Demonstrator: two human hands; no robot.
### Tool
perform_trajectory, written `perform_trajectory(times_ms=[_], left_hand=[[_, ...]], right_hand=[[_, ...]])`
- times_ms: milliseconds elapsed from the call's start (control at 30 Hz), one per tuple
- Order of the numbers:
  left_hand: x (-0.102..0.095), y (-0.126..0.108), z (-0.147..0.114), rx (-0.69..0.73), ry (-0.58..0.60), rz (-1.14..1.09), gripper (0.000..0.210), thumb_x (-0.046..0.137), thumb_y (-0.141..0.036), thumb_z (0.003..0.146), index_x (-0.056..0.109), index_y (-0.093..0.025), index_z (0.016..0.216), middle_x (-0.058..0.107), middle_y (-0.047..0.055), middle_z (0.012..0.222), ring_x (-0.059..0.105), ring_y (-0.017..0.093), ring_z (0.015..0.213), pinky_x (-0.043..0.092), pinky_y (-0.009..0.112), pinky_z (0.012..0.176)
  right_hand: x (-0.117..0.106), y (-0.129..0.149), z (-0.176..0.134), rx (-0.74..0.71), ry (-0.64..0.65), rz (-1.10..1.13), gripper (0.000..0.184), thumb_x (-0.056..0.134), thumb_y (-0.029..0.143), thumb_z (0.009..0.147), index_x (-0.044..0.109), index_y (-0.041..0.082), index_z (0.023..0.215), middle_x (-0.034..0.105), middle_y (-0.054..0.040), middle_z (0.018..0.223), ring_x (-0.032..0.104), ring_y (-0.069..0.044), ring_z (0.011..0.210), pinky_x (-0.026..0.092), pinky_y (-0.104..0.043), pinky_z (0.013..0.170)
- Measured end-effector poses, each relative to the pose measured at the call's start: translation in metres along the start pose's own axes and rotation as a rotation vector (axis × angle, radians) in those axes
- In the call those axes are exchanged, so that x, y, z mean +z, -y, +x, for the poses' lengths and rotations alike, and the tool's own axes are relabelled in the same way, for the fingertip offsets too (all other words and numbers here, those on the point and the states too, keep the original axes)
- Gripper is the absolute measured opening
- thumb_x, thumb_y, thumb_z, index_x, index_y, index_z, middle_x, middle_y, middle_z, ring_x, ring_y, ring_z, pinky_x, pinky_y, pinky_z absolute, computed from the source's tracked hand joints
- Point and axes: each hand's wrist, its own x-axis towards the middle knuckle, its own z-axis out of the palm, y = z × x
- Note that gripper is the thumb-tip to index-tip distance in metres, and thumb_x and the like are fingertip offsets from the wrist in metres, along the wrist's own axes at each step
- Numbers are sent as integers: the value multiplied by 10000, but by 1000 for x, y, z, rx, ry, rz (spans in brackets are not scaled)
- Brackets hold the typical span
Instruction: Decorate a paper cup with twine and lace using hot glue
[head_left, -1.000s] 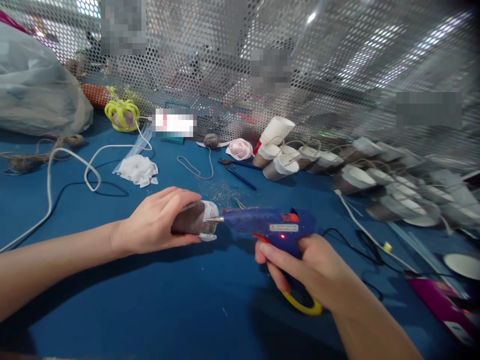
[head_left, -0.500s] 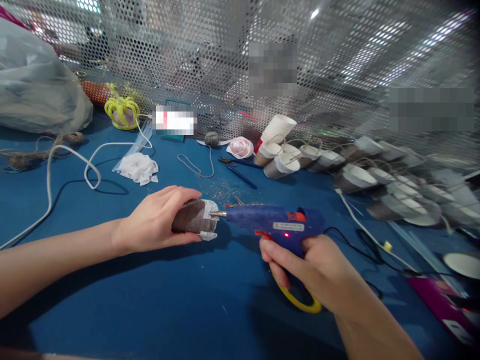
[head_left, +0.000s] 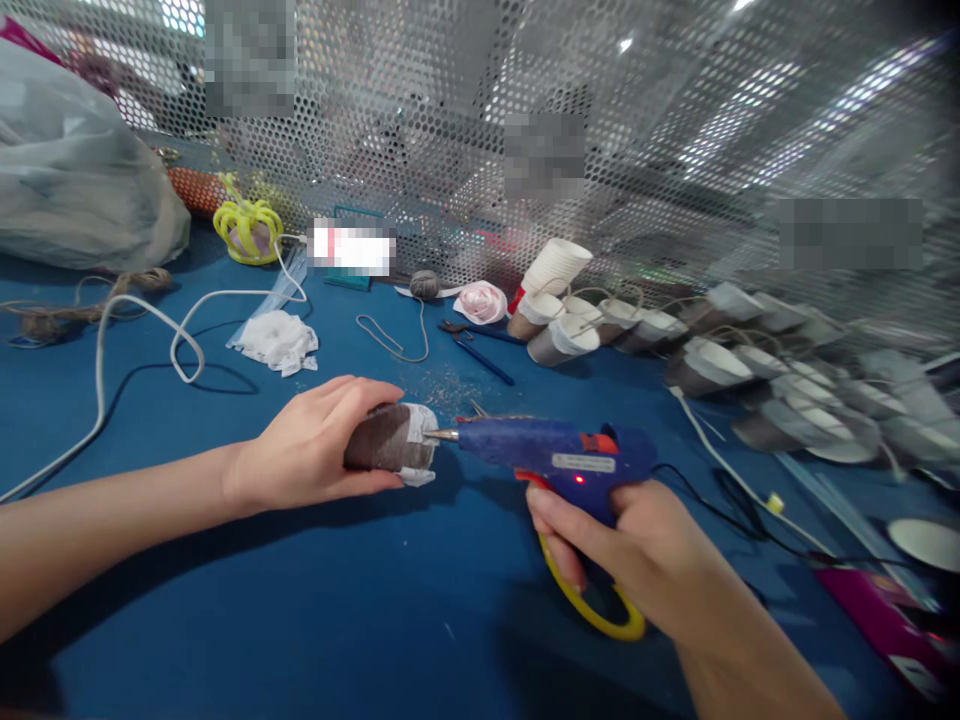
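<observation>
My left hand is wrapped round a small cup covered in grey-brown cord, tipped on its side with its rim to the right. White lace trim lies along that rim. A blue glue gun, its red light lit, is gripped in my right hand. The metal nozzle points left at the lace; whether it touches is hard to tell. Below the gun shows a yellow loop, like a scissors handle, partly hidden by my right hand.
Behind lie white lace, blue-handled pliers, a ball of grey cord and a pink fabric rose. Several cord-wrapped cups stand back right, near a perforated metal screen. A white cable loops at left.
The glue gun and my right hand have shifted slightly right and down, the nozzle drawing a little along the lace. My left hand still holds the cup in nearly the same place.
</observation>
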Motion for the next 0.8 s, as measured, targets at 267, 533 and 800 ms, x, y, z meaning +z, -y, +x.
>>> perform_trajectory(times_ms=[267,533,800], left_hand=[[-3,-3,2,-17,-19,-1,524,636,-423,728,386,-173,1116,625,111,1025,626,215,892,518,317,733],[-2,-2,2,-22,-29,1,529,636,-429,725,385,-173,1114,625,109,1031,624,210,898,515,311,747],[-3,-4,1,-98,-21,-55,564,658,-423,699,379,-183,1127,626,94,1015,628,199,874,513,301,744]], right_hand=[[-4,-2,-1,14,-13,22,476,513,438,818,479,216,399,507,0,382,487,-128,420,407,-276,524],[-5,-7,-2,-17,-50,45,434,533,446,808,516,199,452,496,16,354,468,-112,402,421,-261,539],[1,-9,1,-27,-21,271,314,525,455,811,630,159,795,464,57,361,422,-91,357,377,-230,450]])
